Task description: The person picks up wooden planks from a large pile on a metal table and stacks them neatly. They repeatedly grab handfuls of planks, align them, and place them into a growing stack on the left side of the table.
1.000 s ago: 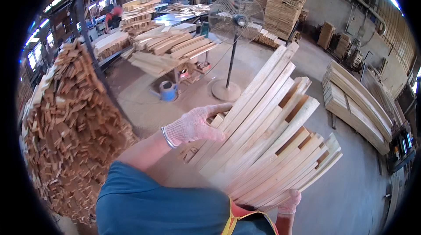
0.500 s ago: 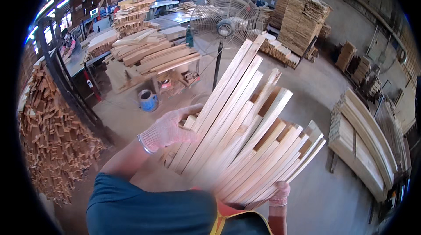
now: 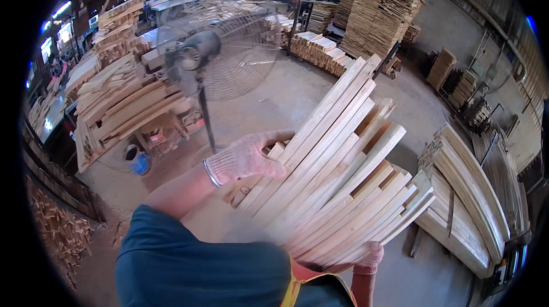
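A wide bundle of pale wooden strips [image 3: 337, 161] lies tilted across my arms and against my body, its uneven ends pointing up and to the right. My left hand [image 3: 250, 157], in a pale knitted glove, clasps the left side of the bundle with thumb and fingers apart around the outer strips. Low on the right side, my right hand [image 3: 369, 258], gloved likewise, grips the outermost strips from beneath; most of its fingers are hidden by the wood.
A pedestal fan [image 3: 200, 52] stands ahead. Left are a stacked lumber table [image 3: 123, 109], a blue bucket [image 3: 137, 160] and a scrap heap [image 3: 54, 221]. A long board stack [image 3: 469, 192] lies close on the right; tall wood stacks [image 3: 380, 18] stand at the back.
My view has swung right, so the fan and lumber table have shifted left. The bundle stays in both hands, and the long board stack on the right is nearer.
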